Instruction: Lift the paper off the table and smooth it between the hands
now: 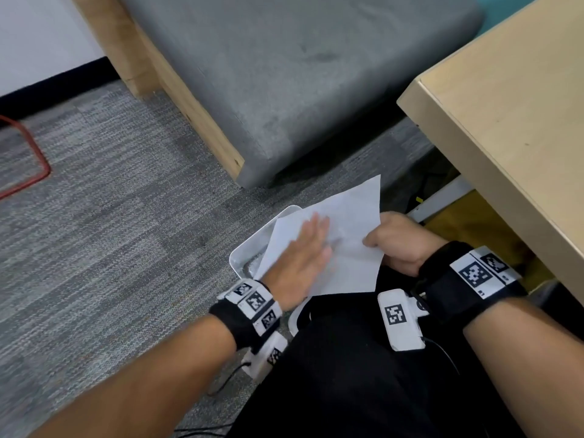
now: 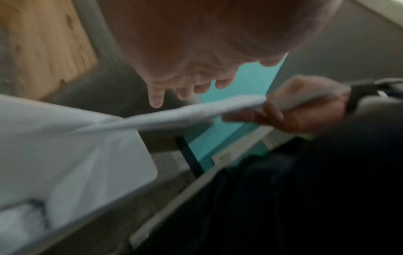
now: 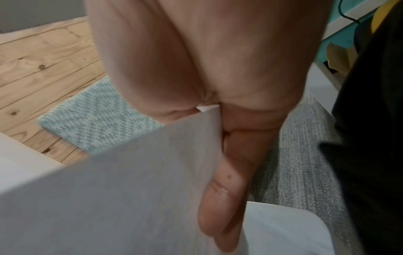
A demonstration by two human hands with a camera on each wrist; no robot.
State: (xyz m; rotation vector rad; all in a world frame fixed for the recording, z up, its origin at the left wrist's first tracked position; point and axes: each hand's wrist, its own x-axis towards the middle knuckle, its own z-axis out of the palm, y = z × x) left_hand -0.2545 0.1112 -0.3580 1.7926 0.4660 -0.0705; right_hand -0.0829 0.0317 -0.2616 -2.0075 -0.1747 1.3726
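We hold a white sheet of paper (image 1: 335,245) out in front of our lap, just above a white tray (image 1: 252,245) that sits on the grey carpet (image 1: 110,200). The sheet's long axis runs away from us, its far corner tipped toward the grey bench cushion (image 1: 284,74). Our right hand (image 1: 399,243) pinches the sheet's right edge, thumb on top and fingers (image 3: 220,198) curled under it. Our left hand (image 1: 300,257) lies over the sheet's left half with straight fingers (image 2: 156,96); the left wrist view shows them just above the paper, and we cannot tell whether the palm touches it. So the sheet lies directly under the left hand and to the left of the right hand, which alone grips it. The tray lies left of the sheet and partly beneath it; crumpled foil (image 1: 251,267) shows inside. The table (image 1: 505,105) stands to the sheet's right.
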